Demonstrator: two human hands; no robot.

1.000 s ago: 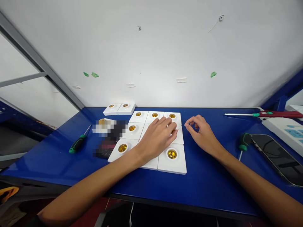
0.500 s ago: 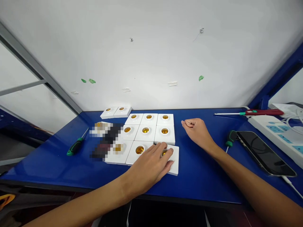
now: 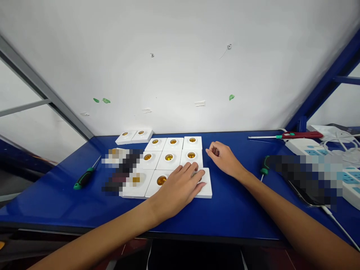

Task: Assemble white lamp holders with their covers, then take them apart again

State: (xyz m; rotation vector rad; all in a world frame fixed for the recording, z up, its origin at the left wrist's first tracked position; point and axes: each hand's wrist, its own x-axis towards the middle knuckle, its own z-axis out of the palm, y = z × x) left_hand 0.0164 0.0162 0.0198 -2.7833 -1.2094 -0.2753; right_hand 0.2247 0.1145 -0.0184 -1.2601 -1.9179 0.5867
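My left hand (image 3: 178, 187) lies over a square white lamp holder (image 3: 207, 183) at the right end of the front row. Its fingers curl around the round socket, covering most of it. Beside this piece, under my wrist side, sits another lamp holder (image 3: 162, 180) with a brass-coloured socket facing up. My right hand (image 3: 223, 159) rests on the table to the right of the rows, fingers curled into a loose fist with nothing showing in it. Several more white lamp holders (image 3: 168, 158) stand edge to edge behind my left hand.
Two lamp holders (image 3: 134, 137) lie against the wall. A green-black screwdriver (image 3: 84, 178) is at left, another screwdriver (image 3: 265, 163) at right. A red-handled lighter (image 3: 300, 135), a power strip (image 3: 298, 145) and a partly blurred phone (image 3: 305, 195) with a cable (image 3: 337, 217) occupy the blue table's right side.
The lamp holder under my left hand has moved forward and left, closer to the neighbouring rows. My right hand's curled fingers have turned slightly. The whole view has shifted a little.
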